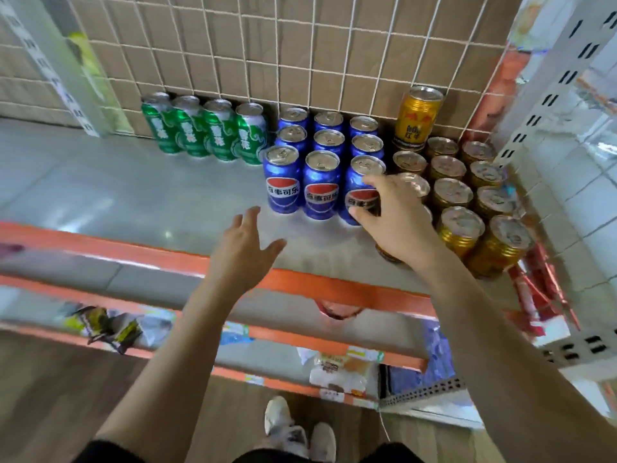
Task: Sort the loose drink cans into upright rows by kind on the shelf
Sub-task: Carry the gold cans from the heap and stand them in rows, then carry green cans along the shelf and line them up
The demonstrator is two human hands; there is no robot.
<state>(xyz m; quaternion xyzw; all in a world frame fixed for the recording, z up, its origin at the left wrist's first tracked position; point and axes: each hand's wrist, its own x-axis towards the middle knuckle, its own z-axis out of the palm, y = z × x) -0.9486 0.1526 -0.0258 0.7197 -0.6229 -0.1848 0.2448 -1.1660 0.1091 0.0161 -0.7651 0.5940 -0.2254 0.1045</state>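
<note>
- Head view: left hand hovers spread over the shelf. Right hand, fingers splayed, brackets the upright front blue can, between green cans and gold cans.
- Smooth, rigid, likely weighty; best gripped mid-wall.

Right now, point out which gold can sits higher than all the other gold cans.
The gold can at the back-left corner of its group: it stands raised with its full label showing, while the rest sit lower around it.
</note>
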